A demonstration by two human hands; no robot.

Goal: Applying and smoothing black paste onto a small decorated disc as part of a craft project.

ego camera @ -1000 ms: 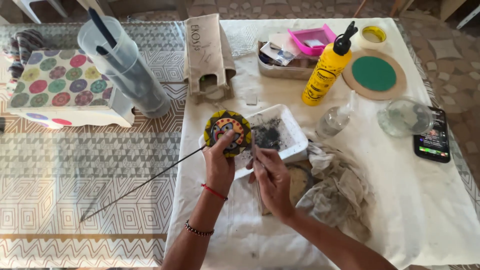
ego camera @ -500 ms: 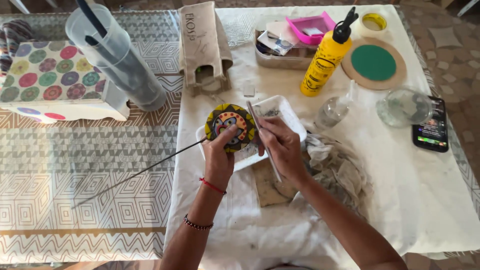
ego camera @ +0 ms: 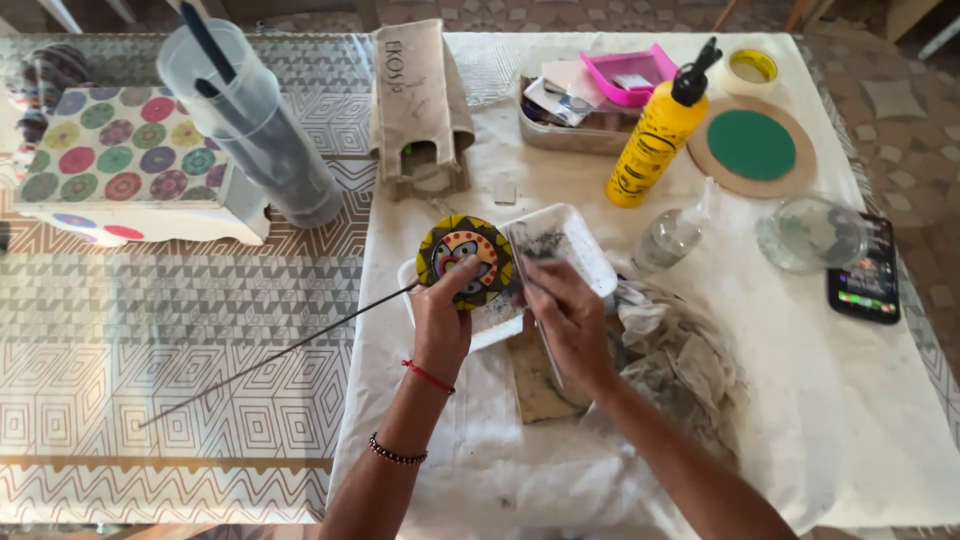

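Note:
My left hand grips a round painted disc, yellow and dark with a colourful middle, fixed to a long thin dark rod that slants down to the left over the patterned tablecloth. My right hand holds a thin brush whose tip meets the disc's right edge. Both hands hover over a white tray smeared with dark paint. Beneath my right hand lies a brown piece of cardboard.
A yellow squeeze bottle, a green-topped round board, a tape roll, a clear jar and a phone sit to the right. Crumpled rags lie beside my right arm. A clear container with brushes stands far left.
My right hand has dropped from above the tray to the disc's right edge with the brush. The view has shifted slightly; the disc stays in my left hand.

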